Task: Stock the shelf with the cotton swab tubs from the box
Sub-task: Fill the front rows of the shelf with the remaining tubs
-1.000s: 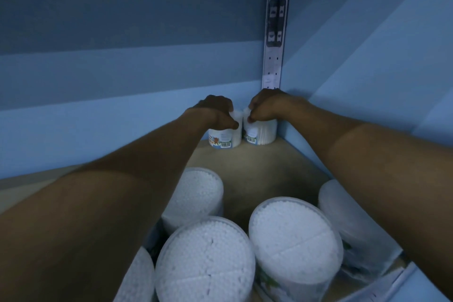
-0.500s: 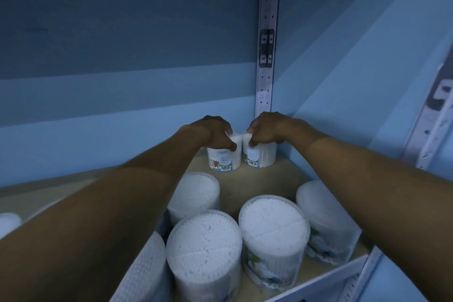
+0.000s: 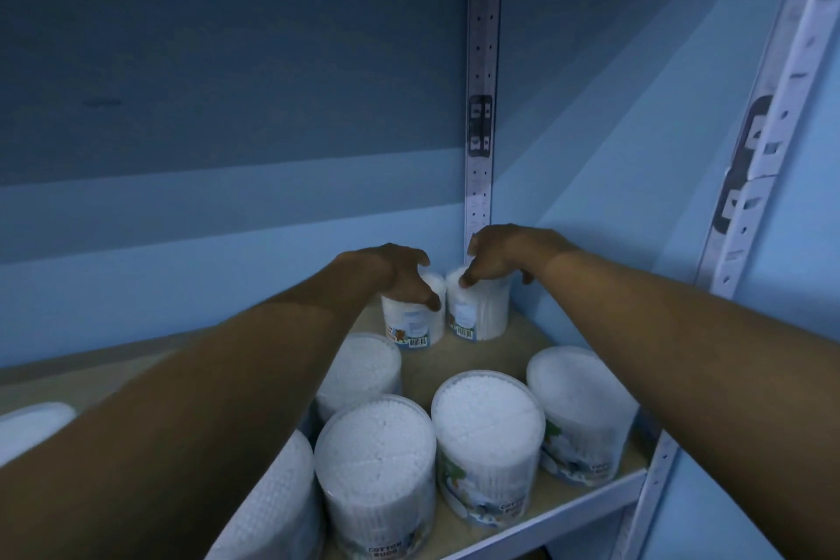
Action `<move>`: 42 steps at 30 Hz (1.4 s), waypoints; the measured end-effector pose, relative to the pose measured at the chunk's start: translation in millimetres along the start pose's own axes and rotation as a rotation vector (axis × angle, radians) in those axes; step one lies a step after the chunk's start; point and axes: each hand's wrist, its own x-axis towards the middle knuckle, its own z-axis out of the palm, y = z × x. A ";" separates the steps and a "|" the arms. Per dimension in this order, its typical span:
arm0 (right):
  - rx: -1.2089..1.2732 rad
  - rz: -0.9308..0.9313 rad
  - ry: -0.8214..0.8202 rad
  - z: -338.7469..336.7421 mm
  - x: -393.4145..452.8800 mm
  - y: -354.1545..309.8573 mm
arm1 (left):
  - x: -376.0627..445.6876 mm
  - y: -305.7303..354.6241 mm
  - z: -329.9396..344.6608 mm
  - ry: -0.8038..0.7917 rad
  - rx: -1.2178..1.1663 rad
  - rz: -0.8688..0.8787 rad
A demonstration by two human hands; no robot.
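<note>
Two small cotton swab tubs stand side by side in the back right corner of the wooden shelf (image 3: 516, 352). My left hand (image 3: 395, 273) is curled over the top of the left small tub (image 3: 411, 330), thumb down its front. My right hand (image 3: 504, 255) grips the top of the right small tub (image 3: 484, 314), thumb on its near edge. Both tubs rest on the shelf board and touch each other. The box is out of view.
Several larger swab tubs stand at the shelf front: one (image 3: 375, 464) in the middle, one (image 3: 486, 423) beside it, one (image 3: 584, 405) at the right, one (image 3: 363, 371) behind. A perforated post (image 3: 479, 105) fills the back corner; another post (image 3: 772, 105) stands front right.
The camera has pulled back and tilted up, showing more of the shelf front. Both hands stay on the two small tubs in the corner, fingers a little more spread.
</note>
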 end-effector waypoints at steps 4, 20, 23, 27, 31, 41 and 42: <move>0.006 0.037 -0.007 -5.7 4.1 -0.8 | 4.3 1.3 -8.9 -0.037 0.065 0.027; -0.070 -0.030 -0.088 -4.2 15.0 -6.0 | 19.3 -0.3 -6.6 -0.097 0.011 0.042; -0.063 -0.076 -0.131 -5.4 14.2 -1.9 | 19.0 0.2 -6.3 -0.100 -0.046 0.025; -0.040 -0.093 -0.181 -0.5 16.2 3.7 | 15.9 -3.3 -1.5 -0.063 -0.102 0.021; 0.009 -0.099 -0.151 -0.3 15.5 5.1 | 13.6 -9.4 2.2 -0.045 -0.084 0.017; -0.097 -0.078 -0.086 -0.6 17.5 -2.4 | 17.7 -9.1 -1.9 -0.110 -0.106 0.058; -0.097 -0.078 -0.087 -0.8 17.8 -2.6 | 18.3 -9.5 -1.6 -0.111 -0.106 0.059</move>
